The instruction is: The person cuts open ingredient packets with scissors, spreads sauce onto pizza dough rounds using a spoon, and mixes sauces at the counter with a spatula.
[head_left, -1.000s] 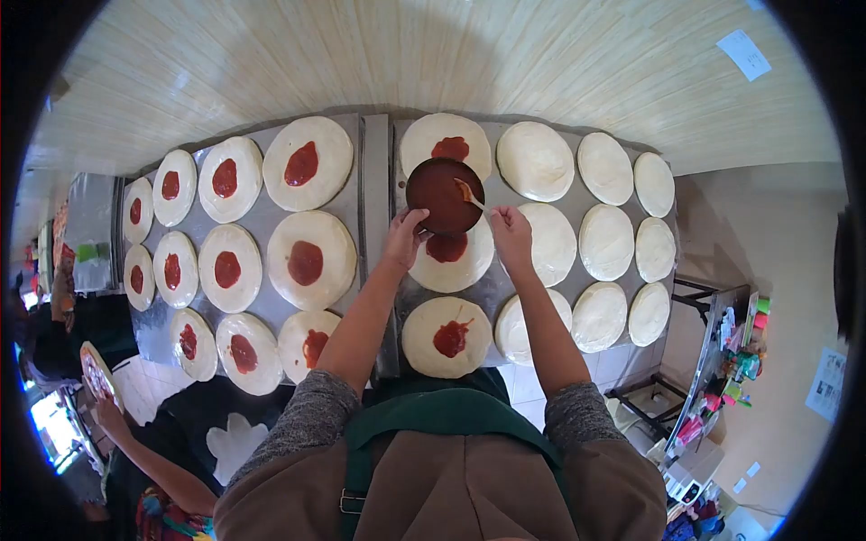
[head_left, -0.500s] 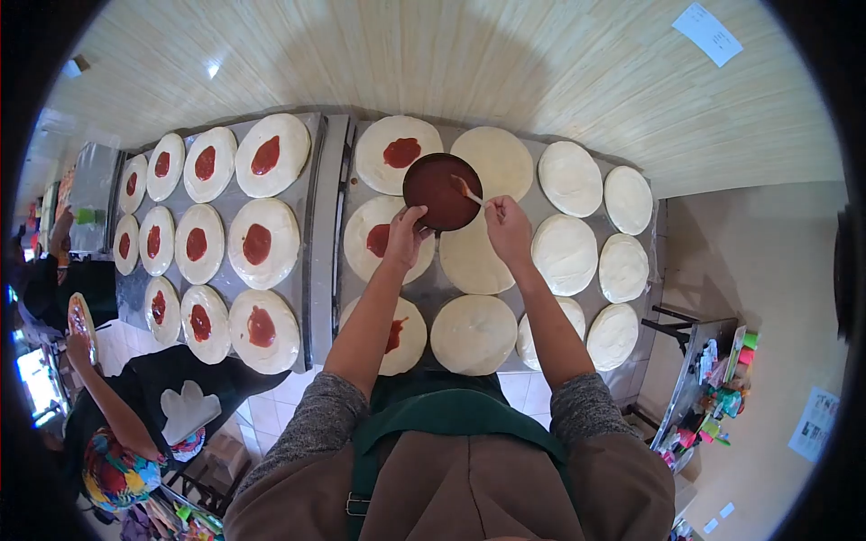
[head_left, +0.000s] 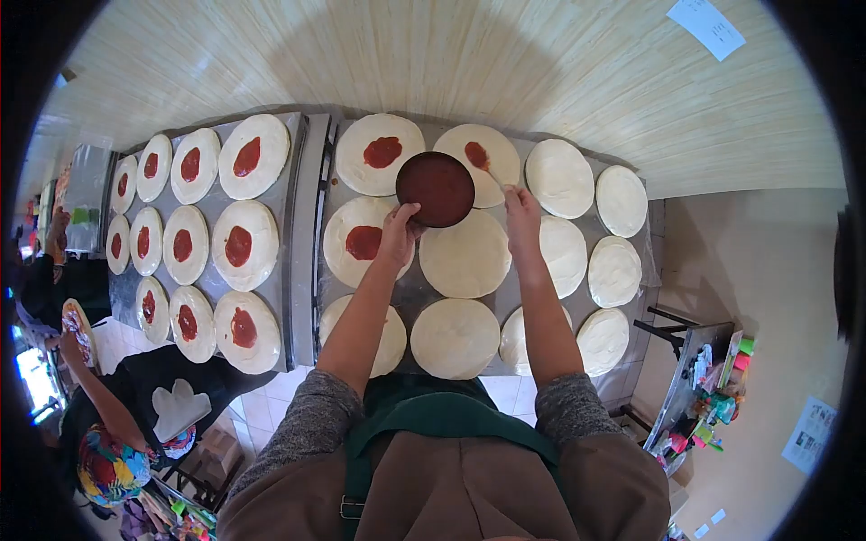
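Note:
My left hand (head_left: 398, 232) grips the near edge of a dark round bowl (head_left: 435, 189) filled with red sauce. My right hand (head_left: 521, 216) pinches the handle of a spoon (head_left: 495, 177), whose tip rests in a red patch on the dough round (head_left: 498, 153) at the back, right of the bowl. Below the bowl lies a plain dough round (head_left: 465, 254). The round (head_left: 360, 217) beside my left forearm has sauce at its centre, and so does the one behind it (head_left: 370, 153).
Sauced dough rounds (head_left: 245, 245) cover the left metal table, beyond a raised seam (head_left: 305, 243). Plain rounds (head_left: 614, 271) lie at the right. A co-worker's arm (head_left: 104, 397) holds a topped round at the lower left. A cluttered shelf (head_left: 690, 379) stands at the right.
The spoon has left the bowl and come to the back dough round, where a new red patch shows. The view and both hands have shifted rightward along the table.

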A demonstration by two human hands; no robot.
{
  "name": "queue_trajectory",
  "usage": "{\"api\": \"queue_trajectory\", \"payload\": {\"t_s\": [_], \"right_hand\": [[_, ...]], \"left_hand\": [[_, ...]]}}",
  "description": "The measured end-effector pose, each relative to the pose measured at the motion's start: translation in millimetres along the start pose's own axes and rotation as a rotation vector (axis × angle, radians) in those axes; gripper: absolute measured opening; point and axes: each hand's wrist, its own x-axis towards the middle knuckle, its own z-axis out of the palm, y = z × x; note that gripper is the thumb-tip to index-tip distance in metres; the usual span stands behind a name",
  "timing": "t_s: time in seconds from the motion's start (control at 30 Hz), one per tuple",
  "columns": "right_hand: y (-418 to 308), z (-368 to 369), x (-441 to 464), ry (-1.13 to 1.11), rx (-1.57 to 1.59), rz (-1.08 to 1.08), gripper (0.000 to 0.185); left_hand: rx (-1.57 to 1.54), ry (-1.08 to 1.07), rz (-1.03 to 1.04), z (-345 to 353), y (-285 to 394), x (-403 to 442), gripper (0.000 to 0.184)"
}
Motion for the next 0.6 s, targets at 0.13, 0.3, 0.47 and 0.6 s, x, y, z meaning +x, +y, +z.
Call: {"api": "queue_trajectory", "payload": {"t_s": [0.13,0.3,0.47,0.6], "right_hand": [[10.8,6.3,14.4,0.147,-0.785,-0.45,0.015],[-19.7,0.7,-5.3,0.114,-0.624,-0.371,0.014],[-31.9,-9.0,-34.9,-0.069,-0.615,-0.3,0.013],[35.5,-13.6,-20.8,-0.095,-0.365,-0.253,0.014]], "left_hand": [[0.054,0.017,-0.027,-7.0,-4.9,-0.2,0.037],[0.048,0.02,-0.013,-0.1,-7.2,-1.1,0.029],[0.05,-0.021,-0.016,7.8,-13.5,7.4,0.032],[0.061,-0.037,-0.042,13.5,-20.0,14.3,0.034]]}}
